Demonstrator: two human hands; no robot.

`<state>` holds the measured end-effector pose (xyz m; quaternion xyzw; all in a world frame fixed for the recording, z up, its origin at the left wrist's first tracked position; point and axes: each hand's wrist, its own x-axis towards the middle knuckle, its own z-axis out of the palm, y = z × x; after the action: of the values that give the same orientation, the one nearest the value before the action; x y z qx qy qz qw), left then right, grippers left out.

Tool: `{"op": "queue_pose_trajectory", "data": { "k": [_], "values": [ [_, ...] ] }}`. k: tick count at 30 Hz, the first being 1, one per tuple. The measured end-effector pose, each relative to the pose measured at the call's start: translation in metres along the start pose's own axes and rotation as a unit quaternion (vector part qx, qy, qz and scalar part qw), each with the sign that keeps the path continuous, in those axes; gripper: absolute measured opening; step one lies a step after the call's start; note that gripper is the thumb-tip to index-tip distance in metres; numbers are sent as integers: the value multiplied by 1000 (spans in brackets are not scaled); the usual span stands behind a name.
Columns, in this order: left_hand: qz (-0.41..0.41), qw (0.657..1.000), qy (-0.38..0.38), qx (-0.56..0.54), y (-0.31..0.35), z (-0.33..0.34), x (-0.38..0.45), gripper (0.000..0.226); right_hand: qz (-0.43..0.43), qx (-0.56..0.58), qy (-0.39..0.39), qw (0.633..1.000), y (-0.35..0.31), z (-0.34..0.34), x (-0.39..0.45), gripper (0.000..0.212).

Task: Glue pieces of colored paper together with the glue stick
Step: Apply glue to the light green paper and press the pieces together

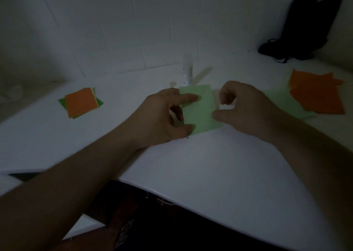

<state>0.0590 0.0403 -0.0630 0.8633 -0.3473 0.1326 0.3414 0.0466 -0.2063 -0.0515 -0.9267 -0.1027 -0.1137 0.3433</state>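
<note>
1. Pale green paper lies flat on the white table, centre of view. Left hand presses its left edge with a straight forefinger and the thumb at the near corner.
2. Right hand sits just beside the right edge, thumb reaching the paper, other fingers curled; light is dim, so I cannot tell if it pinches anything.
3. Glue stick stands upright behind the paper, blurred, untouched by either hand.
4. Orange-topped stack well off to the left; loose orange sheets to the right, over more pale green.
5. Risks, as I judge them:
   - paper skids if the left hand eases off;
   - a reach past the sheet may topple the stick;
   - damp glue could smear onto fingers or table.
</note>
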Motion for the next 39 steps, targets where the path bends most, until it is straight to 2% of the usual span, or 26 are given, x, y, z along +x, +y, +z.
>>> {"op": "queue_pose_trajectory", "data": {
  "k": [5, 11, 16, 23, 28, 33, 37, 39],
  "values": [
    [28, 999, 3, 33, 4, 1, -1, 70, 8, -57, -59, 997, -9, 15, 0, 47],
    [11, 999, -2, 42, 3, 0, 0, 74, 21, -61, -33, 997, 1, 7, 1, 28],
    [6, 997, -4, 77, 1, 2, 0, 80, -2, -60, -15, 998, -2, 0, 0, 19],
    [13, 994, 10, 110, -2, 5, 1, 91, -4, -59, -57, 997, -13, 17, -2, 52],
    [-36, 993, -7, 115, -1, 3, 1, 100, 15, -72, -34, 997, -2, 6, 1, 37],
    [-40, 992, -4, 117, 2, 3, 2, 99, 5, -50, 0, 999, 0, 11, 1, 28],
    [-18, 992, 10, 127, 2, 6, 2, 95, -6, -60, -26, 998, -14, 24, 1, 46],
    [-16, 992, 14, 128, 2, 7, 2, 94, -1, -80, -40, 996, -17, 27, 0, 46]
  ]
}}
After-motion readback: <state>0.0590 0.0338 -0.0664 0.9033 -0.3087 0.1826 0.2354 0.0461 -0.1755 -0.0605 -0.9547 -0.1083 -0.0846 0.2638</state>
